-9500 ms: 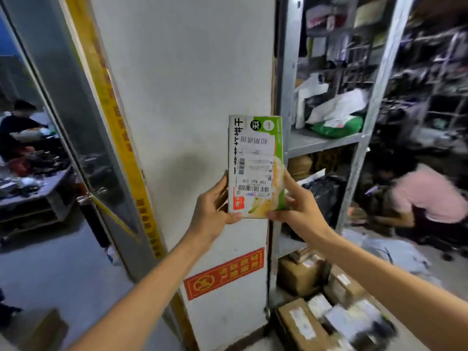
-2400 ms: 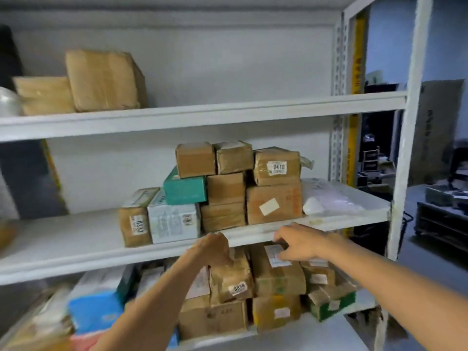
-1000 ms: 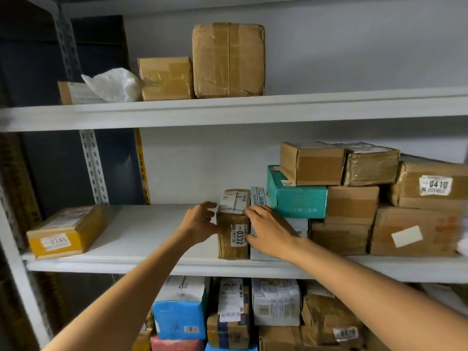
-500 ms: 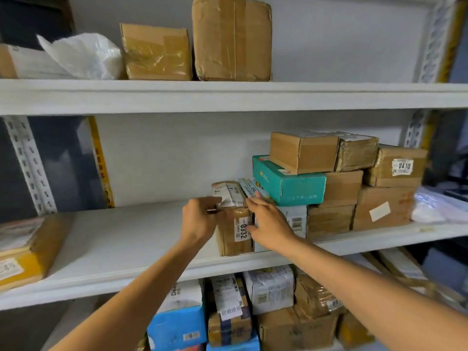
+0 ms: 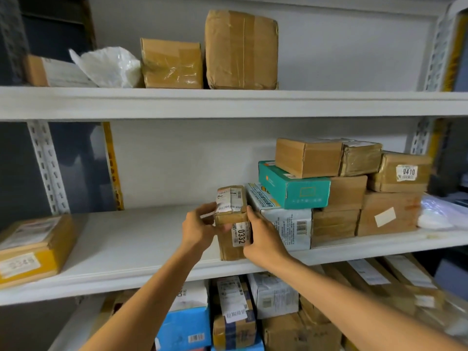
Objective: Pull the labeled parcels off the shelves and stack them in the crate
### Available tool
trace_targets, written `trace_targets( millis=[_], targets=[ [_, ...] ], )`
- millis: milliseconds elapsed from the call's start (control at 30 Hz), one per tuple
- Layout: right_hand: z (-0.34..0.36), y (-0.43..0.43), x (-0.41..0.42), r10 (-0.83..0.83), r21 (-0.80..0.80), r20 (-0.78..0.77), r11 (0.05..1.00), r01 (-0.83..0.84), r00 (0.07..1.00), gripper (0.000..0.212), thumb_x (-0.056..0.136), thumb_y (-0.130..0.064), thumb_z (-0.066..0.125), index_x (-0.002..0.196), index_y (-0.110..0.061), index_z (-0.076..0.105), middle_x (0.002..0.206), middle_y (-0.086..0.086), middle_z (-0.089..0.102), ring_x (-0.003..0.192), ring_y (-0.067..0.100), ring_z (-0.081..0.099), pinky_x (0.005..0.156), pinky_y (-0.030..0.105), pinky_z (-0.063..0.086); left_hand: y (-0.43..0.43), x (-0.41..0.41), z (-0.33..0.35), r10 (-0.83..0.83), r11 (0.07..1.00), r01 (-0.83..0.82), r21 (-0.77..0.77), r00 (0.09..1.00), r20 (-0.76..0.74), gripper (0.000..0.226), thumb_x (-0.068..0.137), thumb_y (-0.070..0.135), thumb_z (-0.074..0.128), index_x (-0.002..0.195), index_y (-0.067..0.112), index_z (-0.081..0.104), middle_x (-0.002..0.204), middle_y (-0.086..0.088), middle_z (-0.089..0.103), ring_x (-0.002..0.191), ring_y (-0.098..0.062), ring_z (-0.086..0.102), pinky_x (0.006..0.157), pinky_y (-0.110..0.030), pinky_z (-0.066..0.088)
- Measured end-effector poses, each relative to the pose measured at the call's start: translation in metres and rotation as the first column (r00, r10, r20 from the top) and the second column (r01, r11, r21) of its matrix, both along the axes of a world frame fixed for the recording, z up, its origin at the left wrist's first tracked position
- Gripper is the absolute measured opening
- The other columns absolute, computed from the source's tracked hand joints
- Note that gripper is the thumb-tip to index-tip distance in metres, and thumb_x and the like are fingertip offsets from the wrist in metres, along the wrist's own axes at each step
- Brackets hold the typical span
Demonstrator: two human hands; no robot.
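**Spotter:** What's in front of you?

**Operator:** Biggest first: the middle shelf runs out past both my hands. Well to the right of my right hand is a stack of brown boxes. Just beside that hand lies a white parcel, with a teal box resting on top of it. Between my hands stands the parcel marked 0332, upright near the shelf's front edge.

**Spotter:** And your grip?

**Operator:** My left hand is curled round its left side, with the thumb across the front face. My right hand clasps the right side, and its fingers go out of sight where the white parcel sits close. Both hands hold it. I judge its base hasn't left the shelf yet.

**Spotter:** What worries you?

**Operator:** That tight right side. If I drag 0332 out crooked, my fingers could catch the white parcel and pull it along. The teal box on top might then slide off. The taped wrapping also looks slick, so a loose hold could drop it onto the parcels below my hands. And I can't see the crate anywhere, so I'll have to turn away while carrying it.
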State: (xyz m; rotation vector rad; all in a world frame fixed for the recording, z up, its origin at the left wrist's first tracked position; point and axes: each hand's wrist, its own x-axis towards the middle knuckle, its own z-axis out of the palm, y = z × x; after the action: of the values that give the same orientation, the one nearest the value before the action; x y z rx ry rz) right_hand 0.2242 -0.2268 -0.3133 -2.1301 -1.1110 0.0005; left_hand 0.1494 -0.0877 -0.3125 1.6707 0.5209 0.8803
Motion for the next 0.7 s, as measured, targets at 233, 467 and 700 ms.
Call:
trace_targets(
  millis=[233, 467, 700],
  targets=[
    [-0.015, 0.005, -0.002, 0.056, 0.166, -0.112, 0.985, -0.037, 0.992, 0.100, 0.077, 0.006, 0.061, 0.156, -0.027, 0.008, 0.147, 0.004, 0.040, 0.130, 0.018, 0.046, 0.101, 0.029, 0.046, -0.008, 0.001, -0.010, -0.132, 0.989, 0.136, -0.053, 0.988, 0.075, 0.073, 0.075, -0.008, 0.074, 0.140, 0.009, 0.047, 0.120, -0.008, 0.065, 0.095, -0.011, 0.065, 0.067, -0.018, 0.056],
    [-0.030, -0.001, -0.007, 0.021, 0.465, -0.224, 0.881, 0.088, 0.974, 0.052, 0.070, -0.020, 0.075, 0.108, -0.034, 0.041, 0.110, -0.002, 0.058, 0.097, 0.012, 0.060, 0.077, 0.037, 0.057, -0.030, -0.021, -0.018, -0.159, 0.986, 0.165, -0.026, 0.976, 0.151, 0.071, 0.066, 0.006, 0.083, 0.131, 0.018, 0.056, 0.104, 0.006, 0.073, 0.094, -0.004, 0.070, 0.071, -0.017, 0.055],
    [0.002, -0.015, 0.011, 0.184, 0.406, -0.408, 0.914, -0.003, 0.894, 0.050, 0.082, -0.040, 0.071, 0.125, -0.021, 0.055, 0.119, 0.000, 0.065, 0.104, 0.013, 0.062, 0.083, 0.028, 0.049, -0.010, -0.034, -0.011, -0.204, 0.979, 0.204, -0.012, 0.978, -0.034, 0.101, 0.054, 0.035, 0.084, 0.144, 0.016, 0.043, 0.144, -0.004, 0.050, 0.133, -0.019, 0.047, 0.107, -0.037, 0.042]
  ],
)
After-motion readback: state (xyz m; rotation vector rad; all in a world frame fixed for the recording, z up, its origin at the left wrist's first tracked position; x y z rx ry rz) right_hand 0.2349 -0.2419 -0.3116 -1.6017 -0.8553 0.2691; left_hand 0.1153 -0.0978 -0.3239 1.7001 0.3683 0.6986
